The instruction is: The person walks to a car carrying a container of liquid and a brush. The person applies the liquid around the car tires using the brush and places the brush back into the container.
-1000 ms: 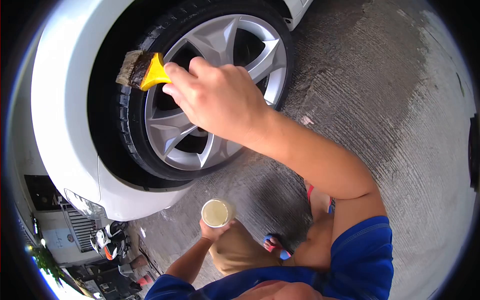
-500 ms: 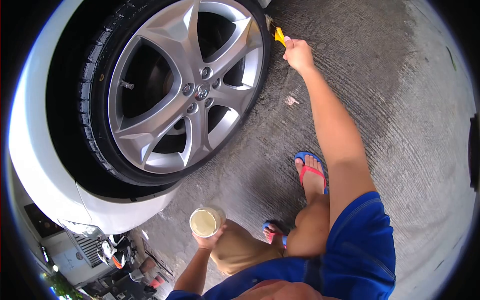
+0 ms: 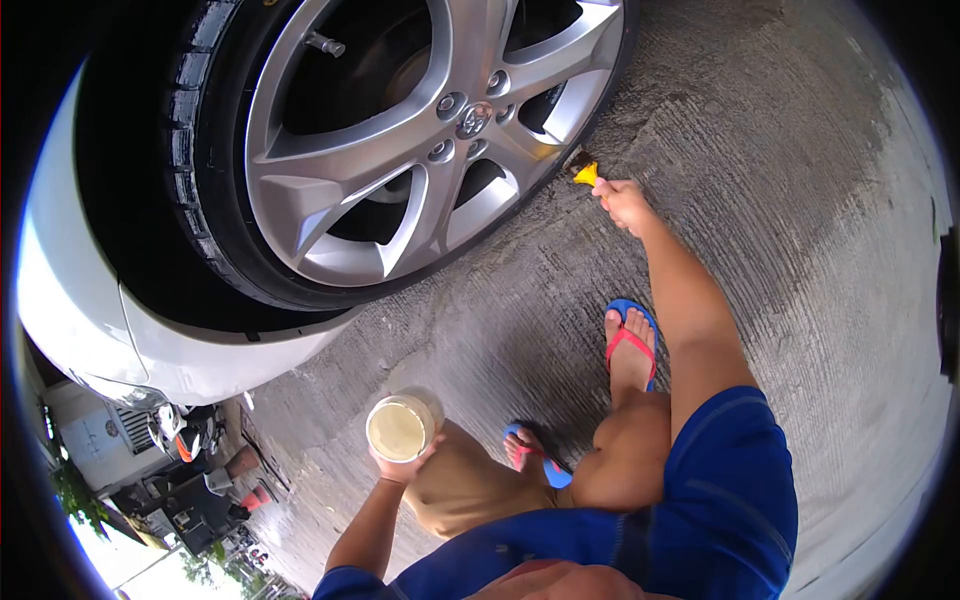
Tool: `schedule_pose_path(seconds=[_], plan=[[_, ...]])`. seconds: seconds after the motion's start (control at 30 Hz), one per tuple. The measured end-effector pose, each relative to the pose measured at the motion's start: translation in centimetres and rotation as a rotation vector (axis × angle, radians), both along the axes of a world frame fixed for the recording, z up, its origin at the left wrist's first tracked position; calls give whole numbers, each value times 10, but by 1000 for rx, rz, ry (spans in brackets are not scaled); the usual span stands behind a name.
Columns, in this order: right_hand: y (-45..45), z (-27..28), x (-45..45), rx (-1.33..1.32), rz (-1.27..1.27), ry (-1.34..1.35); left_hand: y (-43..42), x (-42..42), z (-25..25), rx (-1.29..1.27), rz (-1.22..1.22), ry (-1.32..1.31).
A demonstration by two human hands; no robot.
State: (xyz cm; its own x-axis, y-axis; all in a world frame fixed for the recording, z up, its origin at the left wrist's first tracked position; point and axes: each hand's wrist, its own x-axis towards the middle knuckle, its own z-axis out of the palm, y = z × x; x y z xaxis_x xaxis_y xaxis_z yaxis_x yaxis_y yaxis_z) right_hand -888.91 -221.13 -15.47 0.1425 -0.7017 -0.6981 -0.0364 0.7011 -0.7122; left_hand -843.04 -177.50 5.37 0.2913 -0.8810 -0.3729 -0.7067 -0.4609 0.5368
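My right hand (image 3: pixel 628 206) is closed round the handle of a yellow paintbrush (image 3: pixel 587 174). Its dark bristles meet the lower right sidewall of the black tire (image 3: pixel 240 262), close to the ground. A silver spoked wheel rim (image 3: pixel 475 120) fills the upper middle of the view. Down by my knee, my left hand (image 3: pixel 408 464) grips a round tub (image 3: pixel 397 432) of pale, cream-coloured liquid, its open top facing up. The fingers under the tub are partly hidden.
The white car body (image 3: pixel 200 350) curves round the tire at left. Rough grooved concrete (image 3: pixel 760 190) spreads to the right, wet-looking near the tire. My feet in blue-and-red flip-flops (image 3: pixel 632 340) stand below. A parked motorcycle (image 3: pixel 185 432) and flower pots (image 3: pixel 255 497) are at lower left.
My right hand has brought the brush down along the tire's edge, nearer to my feet. The view has shifted, so the wheel sits higher and further right. The left hand still holds the tub.
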Motion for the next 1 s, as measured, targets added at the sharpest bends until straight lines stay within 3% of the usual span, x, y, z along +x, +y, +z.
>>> schedule_pose_path(seconds=[0.23,0.4,0.47,0.6,0.83,1.0], plan=[[27,-11,23,65,135,-71,-22,-20,5,-313,-160,45],[28,-7,28,86,30,61,-2,-3,-17,-338,-158,21],[40,-12,58,122,54,21,-1,-4,-17,-462,-164,-69],[68,-9,108,213,-56,-15,-19,-11,13,-526,-208,-86],[122,33,186,347,360,-124,-24,-5,6,-619,-243,-38],[151,138,239,247,709,-262,-28,-4,4,-616,-239,-83]])
